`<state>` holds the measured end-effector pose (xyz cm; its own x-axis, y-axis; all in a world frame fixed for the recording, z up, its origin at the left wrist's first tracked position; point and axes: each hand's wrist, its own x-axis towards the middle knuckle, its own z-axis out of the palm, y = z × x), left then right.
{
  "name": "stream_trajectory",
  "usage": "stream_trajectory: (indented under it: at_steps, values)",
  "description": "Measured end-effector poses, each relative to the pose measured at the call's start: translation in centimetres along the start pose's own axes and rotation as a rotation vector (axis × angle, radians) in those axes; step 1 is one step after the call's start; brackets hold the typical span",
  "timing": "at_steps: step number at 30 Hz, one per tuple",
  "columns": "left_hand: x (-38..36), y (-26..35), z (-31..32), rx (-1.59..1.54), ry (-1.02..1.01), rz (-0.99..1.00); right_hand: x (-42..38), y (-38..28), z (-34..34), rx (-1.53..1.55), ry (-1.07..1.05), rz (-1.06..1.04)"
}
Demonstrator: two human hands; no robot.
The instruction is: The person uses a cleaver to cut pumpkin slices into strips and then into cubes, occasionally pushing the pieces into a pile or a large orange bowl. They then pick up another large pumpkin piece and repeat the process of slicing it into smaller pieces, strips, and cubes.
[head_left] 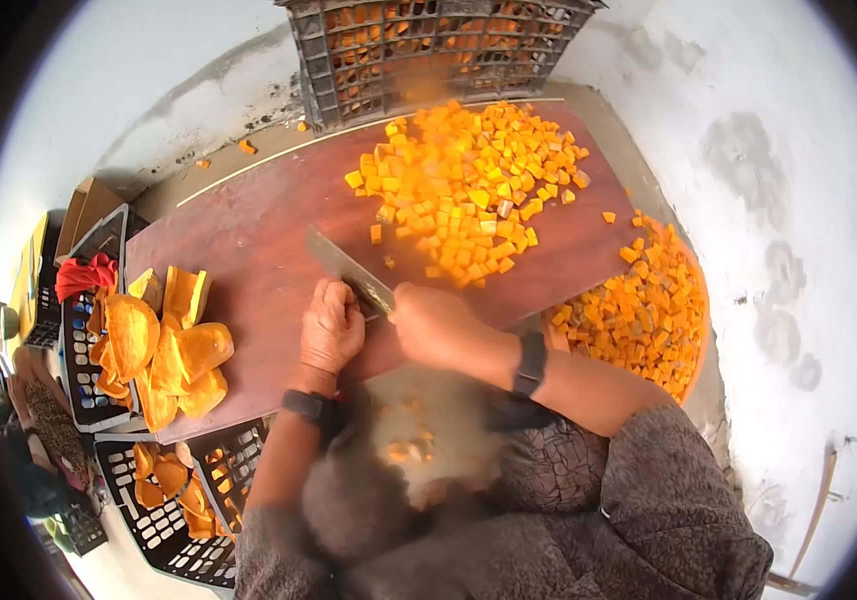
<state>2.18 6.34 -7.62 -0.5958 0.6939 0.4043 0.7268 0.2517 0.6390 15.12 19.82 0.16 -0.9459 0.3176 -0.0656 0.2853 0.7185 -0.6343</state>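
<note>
My right hand (pixel 433 322) is wrapped round the handle of a broad kitchen knife (pixel 343 265), its blade slanting up and left over the reddish-brown board (pixel 258 230). Close beside the blade, my left hand (pixel 333 325) is closed with its fingers curled on the board near the front edge. Whatever lies under those fingers is hidden. Beyond the knife spreads a pile of orange pumpkin cubes (pixel 488 190), partly blurred by a smudge. Large pumpkin pieces (pixel 173 350) are heaped at the board's left end, to the left of my left hand.
Behind the board stands a dark plastic crate (pixel 428 60) with orange pieces inside. A tub (pixel 698 300) full of pumpkin cubes sits at the right, below board level. Black crates (pixel 148 530) with pumpkin pieces stand at left, one bearing a red cloth (pixel 88 275). Another person (pixel 38 400) is at far left.
</note>
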Motion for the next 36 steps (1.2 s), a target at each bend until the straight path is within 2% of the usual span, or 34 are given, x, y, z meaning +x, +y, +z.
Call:
stream_trajectory:
  at_steps: [4, 7, 8, 9, 10, 11, 14, 16, 18, 19, 20, 21, 23, 24, 26, 31, 33, 35, 36]
  values:
    - [-0.1, -0.3, 0.2, 0.023, -0.002, 0.032, 1.4, 0.0, 0.4, -0.031, 0.016, 0.058]
    - [0.1, -0.3, 0.1, 0.048, -0.013, 0.028, 1.9, 1.1, -0.1, -0.075, 0.093, -0.007]
    - [-0.1, -0.3, 0.1, 0.031, -0.008, 0.038, 1.9, 2.0, -0.8, -0.125, 0.053, 0.01]
    - [-0.1, -0.2, 0.1, 0.011, -0.005, 0.048, 1.8, 2.7, -1.6, -0.087, 0.086, 0.128]
    - [0.0, -0.2, 0.1, 0.019, -0.007, 0.046, 1.6, 3.2, -2.9, -0.102, 0.151, 0.083]
    - [0.1, -0.2, 0.1, 0.014, -0.006, 0.056, 0.9, 4.0, -4.5, -0.062, 0.061, 0.183]
    - [0.0, -0.6, 0.3, 0.01, -0.004, 0.055, -1.9, 5.2, -6.5, -0.099, 0.096, 0.111]
    - [0.4, -0.7, 0.1, -0.033, -0.017, 0.042, -3.1, 5.9, -7.1, -0.046, 0.006, 0.176]
    - [0.8, -0.6, -0.3, -0.056, -0.018, 0.048, -3.7, 6.9, -7.5, 0.122, -0.117, 0.15]
    - [0.9, -0.6, -0.6, -0.045, -0.014, 0.079, -3.8, 7.4, -7.3, -0.027, -0.082, 0.095]
    - [1.0, -0.9, -0.6, -0.036, -0.003, 0.092, -3.6, 7.8, -7.5, -0.036, -0.112, 0.102]
    - [1.0, -1.3, -0.6, -0.034, 0.004, 0.111, -3.1, 9.4, -7.3, -0.072, -0.074, 0.081]
    - [1.0, -1.0, -1.5, -0.006, -0.134, 0.089, -2.0, 10.8, -8.0, -0.197, -0.036, 0.085]
    - [1.1, -0.3, -2.2, 0.014, -0.109, 0.069, -1.6, 10.8, -8.5, -0.256, -0.004, 0.083]
    - [1.9, 1.1, -3.7, -0.055, -0.184, -0.01, -0.9, 9.7, -9.1, -0.302, 0.026, 0.065]
    - [2.8, 2.1, -6.6, 0.038, -0.126, 0.041, 0.4, 9.3, -9.4, -0.44, 0.089, 0.065]
    - [1.6, 2.7, -9.0, 0.041, -0.089, 0.055, 0.6, 8.9, -8.9, -0.393, 0.249, 0.118]
    - [0.0, 2.5, -10.4, 0.011, -0.03, 0.148, 1.4, 10.0, -8.3, -0.417, 0.32, 0.114]
    - [-0.6, 2.4, -10.9, 0.03, -0.075, 0.104, 1.6, 11.2, -8.4, -0.444, 0.372, 0.103]
